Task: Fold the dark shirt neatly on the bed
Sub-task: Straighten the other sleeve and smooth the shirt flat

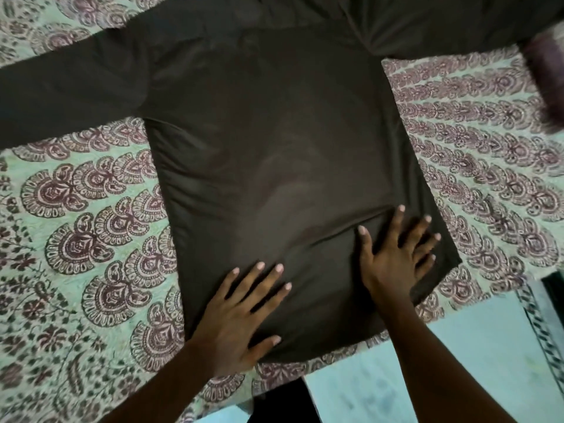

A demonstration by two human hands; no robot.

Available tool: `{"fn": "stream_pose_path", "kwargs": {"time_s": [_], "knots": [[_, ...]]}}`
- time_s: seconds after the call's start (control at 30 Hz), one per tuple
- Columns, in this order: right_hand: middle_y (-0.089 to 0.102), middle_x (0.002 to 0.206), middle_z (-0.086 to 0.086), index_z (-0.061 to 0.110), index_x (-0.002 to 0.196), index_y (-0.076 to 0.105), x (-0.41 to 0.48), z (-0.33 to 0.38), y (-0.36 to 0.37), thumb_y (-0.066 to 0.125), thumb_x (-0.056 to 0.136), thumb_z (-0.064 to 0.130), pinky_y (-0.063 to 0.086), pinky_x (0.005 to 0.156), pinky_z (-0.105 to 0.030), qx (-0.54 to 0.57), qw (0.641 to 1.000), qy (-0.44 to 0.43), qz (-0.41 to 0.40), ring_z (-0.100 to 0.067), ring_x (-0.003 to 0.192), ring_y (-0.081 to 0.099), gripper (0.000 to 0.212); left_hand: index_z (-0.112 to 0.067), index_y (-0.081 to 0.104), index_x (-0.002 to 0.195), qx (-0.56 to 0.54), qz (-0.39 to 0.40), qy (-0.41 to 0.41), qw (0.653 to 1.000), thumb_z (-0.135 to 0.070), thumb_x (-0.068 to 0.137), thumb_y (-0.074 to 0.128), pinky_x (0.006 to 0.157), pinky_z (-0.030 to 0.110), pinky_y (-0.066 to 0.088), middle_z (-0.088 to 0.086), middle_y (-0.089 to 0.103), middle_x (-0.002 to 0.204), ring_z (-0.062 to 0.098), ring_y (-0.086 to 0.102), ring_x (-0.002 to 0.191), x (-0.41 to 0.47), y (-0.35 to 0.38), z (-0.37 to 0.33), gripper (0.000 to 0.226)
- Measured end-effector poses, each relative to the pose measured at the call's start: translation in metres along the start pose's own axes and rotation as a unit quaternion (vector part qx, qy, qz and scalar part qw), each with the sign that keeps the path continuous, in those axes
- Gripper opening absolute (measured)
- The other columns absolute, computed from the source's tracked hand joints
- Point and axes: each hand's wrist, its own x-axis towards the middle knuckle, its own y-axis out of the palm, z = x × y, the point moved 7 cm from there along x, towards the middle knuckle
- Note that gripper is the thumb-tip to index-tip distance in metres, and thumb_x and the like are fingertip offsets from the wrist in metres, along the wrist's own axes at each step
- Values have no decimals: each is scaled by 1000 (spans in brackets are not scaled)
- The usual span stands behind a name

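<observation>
The dark long-sleeved shirt point(274, 141) lies spread flat on the bed, both sleeves stretched out to the sides and its hem toward me. My left hand point(241, 315) rests flat on the hem's left part, fingers spread. My right hand point(396, 251) presses flat on the lower right of the shirt, fingers spread, with small creases running out from it. Neither hand holds any cloth.
The bed point(76, 239) is covered by a pale green sheet with maroon paisley print. Its near edge runs under the shirt's hem, with light blue floor point(442, 361) beyond at the lower right. A blurred purplish object point(546, 83) sits at the right edge.
</observation>
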Motion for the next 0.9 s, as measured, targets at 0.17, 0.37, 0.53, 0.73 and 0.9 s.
{"fn": "stream_pose_path", "kwargs": {"time_s": [0.17,0.37,0.53,0.73,0.9], "knots": [[-4,174,6,56,159,5,-22,1,12,29,99,75,5,124,-61,-46,988,-147,22,-25,161,-2,67,-39,18,165,2,-50,-178,983,-71,94,43,126,57,18,-1,0,176,32,10,161,17,-12,44,81],[-2,174,-1,44,163,2,-53,-78,-2,25,92,85,8,123,-66,-19,999,37,16,-30,161,0,85,-35,14,166,12,-42,-201,979,-76,90,41,126,60,14,1,0,176,35,4,161,-23,8,32,89],[-3,173,-14,36,164,14,-40,-7,-20,34,95,79,2,124,-62,-29,994,-86,-64,-42,159,-5,84,-39,14,165,11,-31,-216,976,-80,87,42,123,67,13,-1,-2,176,35,2,161,-38,15,20,93],[-9,174,5,58,158,10,-38,84,31,30,95,79,12,125,-63,-85,926,-366,43,-29,160,-8,70,-46,14,163,20,-35,-220,975,-86,82,40,117,72,13,-3,-3,176,34,1,162,-37,21,18,94],[-4,174,4,59,157,2,2,-33,1,21,92,86,5,126,-60,-21,998,-57,16,-26,161,-4,74,-42,17,164,12,-46,-200,979,-86,83,39,123,67,15,1,-1,176,37,1,161,-36,20,19,95]]}}
